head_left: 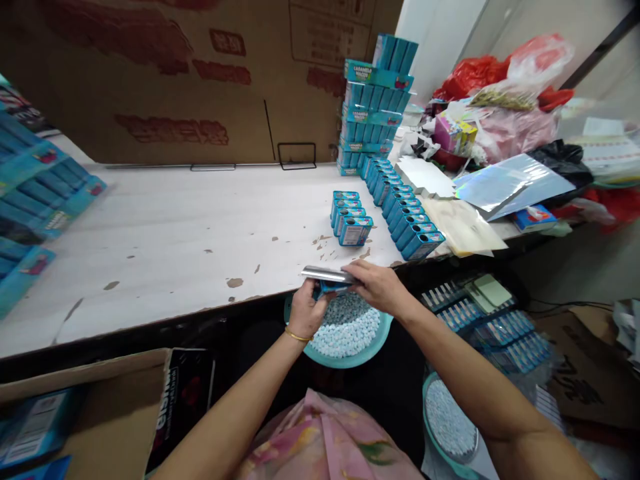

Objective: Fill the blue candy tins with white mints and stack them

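My left hand (305,313) is closed around a small blue tin (326,287), held above a teal bowl (350,363) of small pale blue and white pellets (345,333). My right hand (383,288) grips one end of a shiny metal scoop (323,273), which lies across the top of that tin and partly hides it. Just beyond my hands, a short row of blue tins (354,232) stands on the white table (200,233). To its right runs a longer row of tins (423,245) with dark openings on top.
Stacked blue display boxes (375,117) rise at the back, before a large cardboard box (200,80). More blue boxes (45,187) stand left. Bags and sheets (515,183) crowd the right. Below are an open carton (115,413) and a second pellet bowl (450,420).
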The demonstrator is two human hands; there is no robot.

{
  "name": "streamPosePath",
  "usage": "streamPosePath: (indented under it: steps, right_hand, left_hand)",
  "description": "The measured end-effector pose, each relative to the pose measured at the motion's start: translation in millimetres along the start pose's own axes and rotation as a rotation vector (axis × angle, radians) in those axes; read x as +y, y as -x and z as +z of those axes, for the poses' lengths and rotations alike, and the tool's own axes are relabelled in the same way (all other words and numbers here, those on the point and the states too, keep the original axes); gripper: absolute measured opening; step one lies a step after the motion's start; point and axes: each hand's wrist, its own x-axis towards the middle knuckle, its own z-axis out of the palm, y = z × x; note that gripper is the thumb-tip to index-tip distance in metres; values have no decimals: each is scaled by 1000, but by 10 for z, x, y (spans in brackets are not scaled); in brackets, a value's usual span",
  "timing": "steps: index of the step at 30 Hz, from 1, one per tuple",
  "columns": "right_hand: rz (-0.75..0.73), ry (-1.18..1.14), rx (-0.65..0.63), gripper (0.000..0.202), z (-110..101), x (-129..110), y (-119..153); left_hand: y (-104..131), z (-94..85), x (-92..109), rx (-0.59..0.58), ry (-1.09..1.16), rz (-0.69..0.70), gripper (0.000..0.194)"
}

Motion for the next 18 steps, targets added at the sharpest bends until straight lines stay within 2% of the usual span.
streamPosePath:
  steps: [3,5,7,9,11,13,14,16,18]
  right_hand:
    - [71,55,117,35,-105,239,-251]
    - [142,109,195,34,-138,434,-371]
    - [188,135,274,35,-127,583,-399]
    - [202,132,360,37,-72,635,-315]
    - [194,112,449,37,21,612,-144]
    - [167,86,508,38,151,587,51]
    - [163,80,560,39,230,587,139]
    - [133,52,552,40,413,604,281]
    - [104,-13,506,43,602,629,383]
  left_hand:
    - [-114,-86,144,68,95,50,65]
    - [-81,-306,175,111,121,55,61]
    - [30,-671,88,237,101,54,50]
    - [211,-1154,-132,464,9,42,46]
    - [481,-1706,-428,719,-178,-27,45]
    - [846,-2252,-716,878,-417,-224,44]
    - [1052,-2493,-838,889,-551,-371,43]
    - [1464,-2868,-1026,844,-803,-727,49]
    - [1825,-3100,-1148,794,-996,-1033,62]
